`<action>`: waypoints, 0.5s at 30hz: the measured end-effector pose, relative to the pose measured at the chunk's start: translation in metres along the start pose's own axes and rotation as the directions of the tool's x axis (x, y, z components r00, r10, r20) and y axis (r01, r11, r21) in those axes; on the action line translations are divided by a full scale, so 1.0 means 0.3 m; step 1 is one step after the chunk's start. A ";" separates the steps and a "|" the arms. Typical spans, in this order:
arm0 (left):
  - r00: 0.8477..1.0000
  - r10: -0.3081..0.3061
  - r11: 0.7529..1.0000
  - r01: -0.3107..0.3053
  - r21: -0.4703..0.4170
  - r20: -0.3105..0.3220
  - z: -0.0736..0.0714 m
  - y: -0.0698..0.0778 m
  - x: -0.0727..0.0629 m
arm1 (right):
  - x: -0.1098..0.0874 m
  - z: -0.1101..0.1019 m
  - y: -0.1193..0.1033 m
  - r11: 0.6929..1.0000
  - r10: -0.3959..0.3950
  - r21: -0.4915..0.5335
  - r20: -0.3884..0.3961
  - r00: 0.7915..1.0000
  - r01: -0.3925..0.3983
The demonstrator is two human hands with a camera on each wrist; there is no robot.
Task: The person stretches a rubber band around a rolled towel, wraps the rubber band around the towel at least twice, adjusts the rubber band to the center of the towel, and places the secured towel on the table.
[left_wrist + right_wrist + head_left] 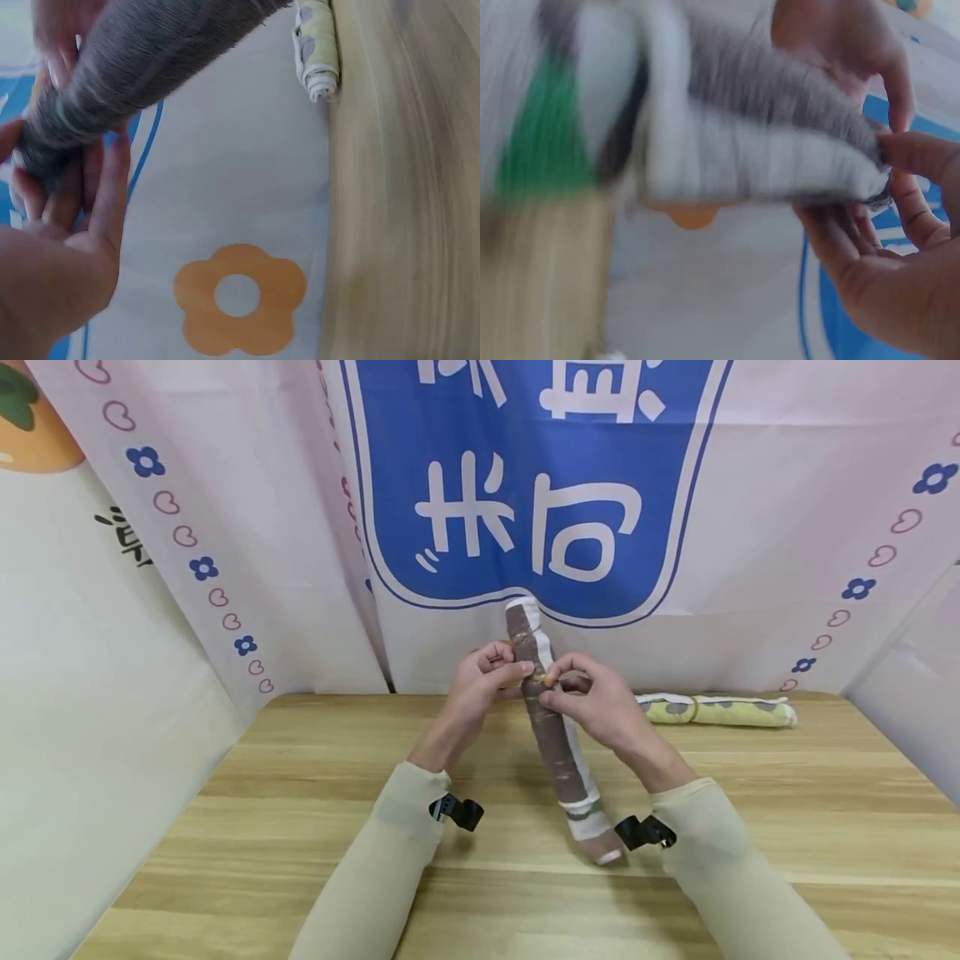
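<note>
A brown rolled towel (555, 752) with a white edge stands tilted between the hands, its lower end close to the table. My left hand (480, 685) grips the roll's upper part from the left, thumb on the front. From the right, my right hand (600, 697) holds the same stretch, its thumb and fingertips at a thin yellowish band (541, 678) round the roll. Whether the fingertips pinch that band is too small to tell. In the right wrist view, the towel (780, 161) is blurred and shows a white strip; some fingers are hidden behind it.
A yellow-green rolled towel (738, 712) with grey spots and a band round it lies at the table's back right. Behind the wooden table (285, 827) hangs a printed cloth (765, 527) with a blue sign. Black wrist cameras sit on both sleeves.
</note>
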State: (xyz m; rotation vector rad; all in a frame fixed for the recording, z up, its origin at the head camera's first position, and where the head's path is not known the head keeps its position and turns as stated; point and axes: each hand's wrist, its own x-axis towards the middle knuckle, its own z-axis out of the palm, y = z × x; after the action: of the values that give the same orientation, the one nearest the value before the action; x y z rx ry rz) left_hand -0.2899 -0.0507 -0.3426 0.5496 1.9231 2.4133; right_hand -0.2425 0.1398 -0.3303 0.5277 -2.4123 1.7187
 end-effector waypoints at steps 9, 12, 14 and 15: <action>0.991 -0.009 0.998 0.016 0.054 -0.132 0.024 0.001 -0.004 | -0.007 0.044 0.005 0.977 -0.066 -0.202 -0.012 0.998 0.062; 0.982 0.010 0.997 0.005 0.078 -0.188 0.036 0.000 -0.007 | -0.019 0.078 0.002 0.886 -0.241 -0.415 -0.026 0.970 0.209; 0.976 0.015 0.996 0.004 0.086 -0.218 0.041 -0.001 -0.009 | -0.026 0.091 -0.001 0.825 -0.317 -0.500 -0.024 0.948 0.263; 0.974 0.017 0.996 0.004 0.091 -0.224 0.041 -0.002 -0.009 | -0.028 0.093 0.000 0.814 -0.331 -0.514 -0.026 0.943 0.271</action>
State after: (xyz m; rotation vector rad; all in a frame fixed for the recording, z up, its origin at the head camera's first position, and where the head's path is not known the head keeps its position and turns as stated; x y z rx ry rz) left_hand -0.2840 -0.0396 -0.3416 0.2946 2.1271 2.4984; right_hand -0.2322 0.1154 -0.3423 0.6630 -2.3962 0.9080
